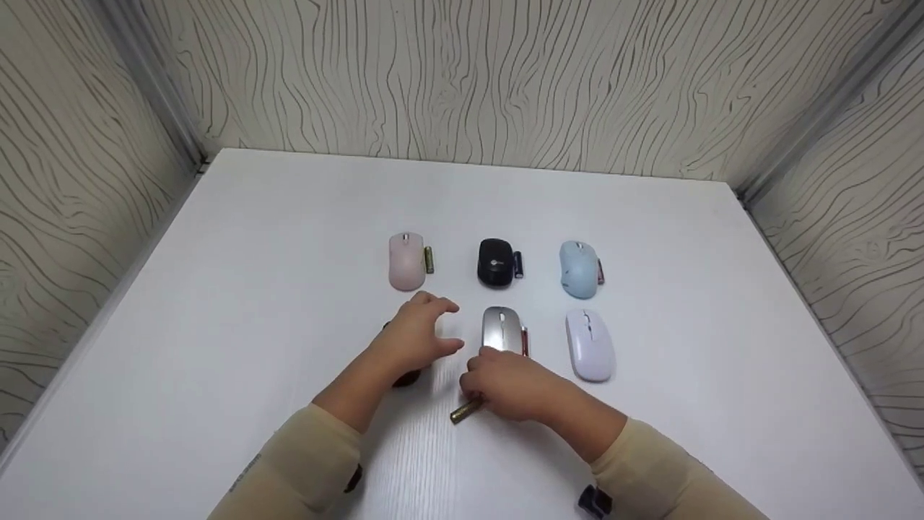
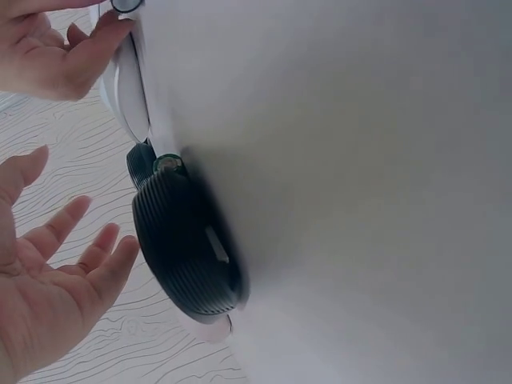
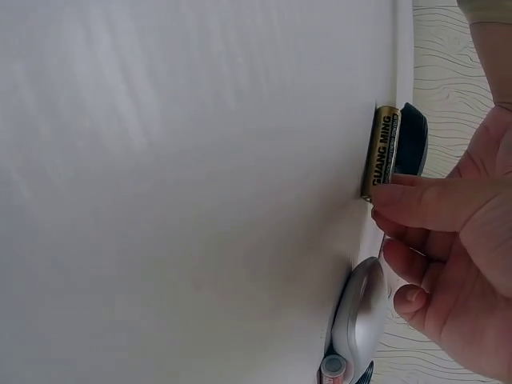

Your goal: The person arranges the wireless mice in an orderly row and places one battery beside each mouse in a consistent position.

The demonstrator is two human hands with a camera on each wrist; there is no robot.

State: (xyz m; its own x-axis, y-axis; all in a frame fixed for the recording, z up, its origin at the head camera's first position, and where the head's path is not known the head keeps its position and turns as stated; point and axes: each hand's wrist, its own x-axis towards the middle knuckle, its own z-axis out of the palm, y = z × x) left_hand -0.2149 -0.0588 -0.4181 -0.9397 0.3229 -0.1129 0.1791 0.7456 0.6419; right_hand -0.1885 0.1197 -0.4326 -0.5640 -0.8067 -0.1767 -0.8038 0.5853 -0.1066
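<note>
My right hand [image 1: 509, 383] pinches a gold battery [image 1: 465, 412] by one end, low over the white table in front of the silver mouse [image 1: 501, 328]. In the right wrist view the thumb lies on that battery [image 3: 382, 148], which reads GUANG MING. My left hand [image 1: 415, 332] is spread above a black mouse [image 1: 408, 378] and hides most of it in the head view. The left wrist view shows this ribbed mouse [image 2: 184, 248] beside the left fingers, which hold nothing. A small round end, perhaps a battery's, shows behind it.
A pink mouse [image 1: 407, 261], a black mouse [image 1: 496, 262] and a light blue mouse [image 1: 579, 269] form the back row, each with a battery at its right. Beside the silver mouse lies a red battery [image 1: 525, 341]. A white mouse [image 1: 590, 345] is at the right.
</note>
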